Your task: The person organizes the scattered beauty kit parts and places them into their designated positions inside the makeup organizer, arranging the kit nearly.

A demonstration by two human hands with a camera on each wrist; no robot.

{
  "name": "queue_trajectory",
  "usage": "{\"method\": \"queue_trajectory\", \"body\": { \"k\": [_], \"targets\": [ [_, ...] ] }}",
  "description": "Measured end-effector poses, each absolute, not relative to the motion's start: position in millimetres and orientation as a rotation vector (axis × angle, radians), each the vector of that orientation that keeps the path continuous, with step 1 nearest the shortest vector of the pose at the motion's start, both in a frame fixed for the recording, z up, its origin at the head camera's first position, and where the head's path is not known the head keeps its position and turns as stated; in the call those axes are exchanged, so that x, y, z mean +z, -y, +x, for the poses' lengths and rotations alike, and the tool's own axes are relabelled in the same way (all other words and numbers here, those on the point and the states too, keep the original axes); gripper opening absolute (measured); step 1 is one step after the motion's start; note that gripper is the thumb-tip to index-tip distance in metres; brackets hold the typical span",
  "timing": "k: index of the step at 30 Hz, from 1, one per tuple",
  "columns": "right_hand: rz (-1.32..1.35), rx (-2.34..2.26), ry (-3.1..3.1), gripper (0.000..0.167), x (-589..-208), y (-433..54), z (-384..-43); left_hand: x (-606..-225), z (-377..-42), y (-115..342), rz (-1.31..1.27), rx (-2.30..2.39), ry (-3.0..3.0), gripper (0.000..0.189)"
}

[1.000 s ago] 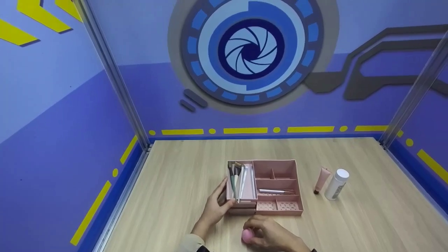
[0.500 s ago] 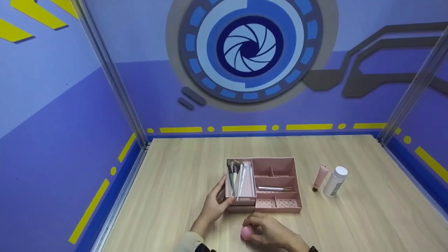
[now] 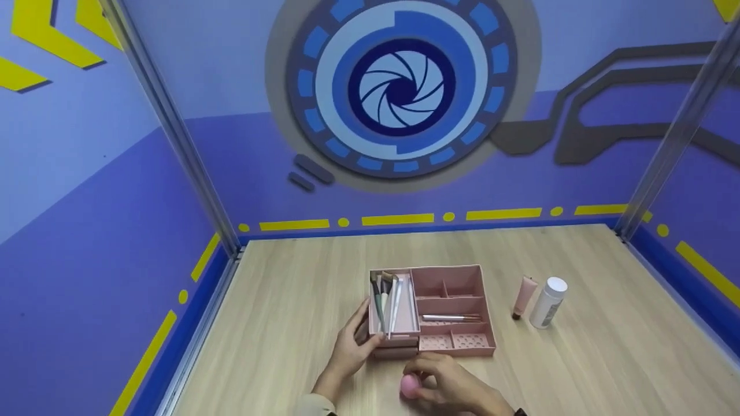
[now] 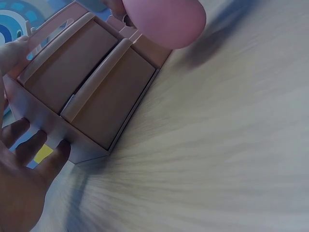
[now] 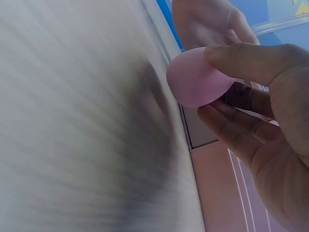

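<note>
A pink makeup organizer [image 3: 457, 283] with drawers at its front left stands on the table. My left hand [image 3: 350, 346] grips its left side, thumb at the top front edge and fingers along the side wall. In front of the organizer, my right hand [image 3: 448, 381] pinches a pink egg-shaped makeup sponge [image 5: 195, 79] between thumb and fingers. The sponge hangs just off the table in the right wrist view. Several makeup brushes [image 3: 384, 306] lie in the organizer's raised left tray, and slim silver-handled brushes [image 3: 445, 318] lie in a middle compartment.
To the right of the organizer stand a pink squeeze tube [image 3: 524, 297] with a dark cap and a white bottle [image 3: 548, 306] with a white lid. The light wood table [image 3: 289, 277] is bounded by printed blue walls and metal posts [image 3: 173, 127].
The head view has shifted slightly. Both hands stay in place: the left on the organizer, the right with the sponge. Nothing on the table has visibly moved.
</note>
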State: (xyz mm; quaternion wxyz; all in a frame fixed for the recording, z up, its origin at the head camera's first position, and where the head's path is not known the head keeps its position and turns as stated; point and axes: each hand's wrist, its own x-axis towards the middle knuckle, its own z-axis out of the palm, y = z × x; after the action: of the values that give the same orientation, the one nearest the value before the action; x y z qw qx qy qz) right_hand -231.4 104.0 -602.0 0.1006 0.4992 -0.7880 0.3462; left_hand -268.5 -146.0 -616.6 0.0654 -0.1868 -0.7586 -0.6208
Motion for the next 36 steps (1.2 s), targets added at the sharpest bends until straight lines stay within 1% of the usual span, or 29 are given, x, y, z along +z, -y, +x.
{"method": "queue_trajectory", "body": {
  "k": [10, 17, 21, 26, 33, 36],
  "targets": [
    [1.423, 1.093, 2.344, 0.027, -596.7, -117.3, -232.4, -617.9, -267.0, 140.1, -0.539, -1.859, 2.281, 0.080],
    [1.379, 1.124, 2.352, 0.028, -593.3, -121.2, -236.5, -617.3, -268.7, 141.2, -0.619, -1.960, 2.207, 0.080],
    [1.334, 1.095, 2.376, 0.029, -589.9, -121.2, -239.0, -616.2, -268.2, 144.6, -0.602, -1.912, 2.241, 0.079],
    [1.230, 1.003, 2.442, 0.030, -584.8, -127.4, -243.3, -611.3, -269.1, 140.9, -0.548, -1.824, 2.299, 0.079],
    [1.170, 0.954, 2.430, 0.034, -584.8, -133.0, -246.7, -589.8, -257.2, 139.5, -0.627, -1.937, 2.223, 0.080],
    [1.177, 0.984, 2.391, 0.035, -586.3, -131.8, -249.4, -589.4, -255.7, 142.1, -0.647, -1.933, 2.214, 0.078]
  ]
}}
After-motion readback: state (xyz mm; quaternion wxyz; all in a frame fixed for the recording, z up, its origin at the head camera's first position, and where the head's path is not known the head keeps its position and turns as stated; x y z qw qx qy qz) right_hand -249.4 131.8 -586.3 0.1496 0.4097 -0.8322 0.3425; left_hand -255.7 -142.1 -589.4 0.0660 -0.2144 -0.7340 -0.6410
